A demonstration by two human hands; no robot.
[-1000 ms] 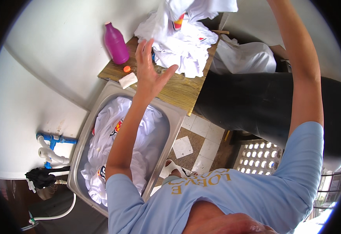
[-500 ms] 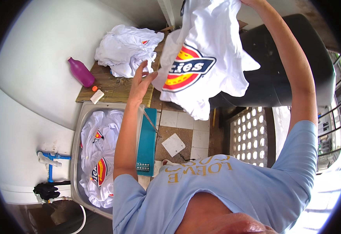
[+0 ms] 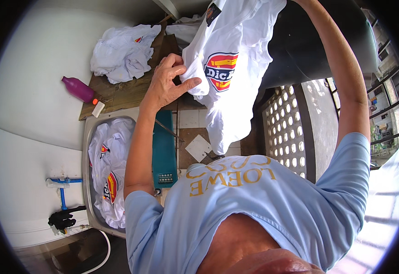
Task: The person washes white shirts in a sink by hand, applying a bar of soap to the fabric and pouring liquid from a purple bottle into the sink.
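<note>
A white T-shirt (image 3: 236,98) with a red, yellow and dark blue print hangs in front of me, a dark label near its upper edge. My left hand (image 3: 166,81) grips its left side between curled fingers and thumb. High at the top edge, my right hand (image 3: 303,2) holds the shirt's upper right part; most of its fingers are out of view. To the left, more white printed shirts (image 3: 110,178) lie bunched in a metal sink (image 3: 86,182). Another heap of white cloth (image 3: 124,52) rests on a wooden board (image 3: 117,97) beyond the sink.
A purple bottle (image 3: 78,90), an orange cap (image 3: 95,101) and a whitish bar (image 3: 98,108) are by the wall. Blue pipes (image 3: 63,192) and a black cloth (image 3: 62,220) are left of the sink. A teal panel (image 3: 164,150) adjoins it. Right stands a large black container (image 3: 320,55).
My left hand has gone from open beside the shirt to gripping its left side. The shirt has turned and now hangs lower and narrower. The view has shifted slightly.
</note>
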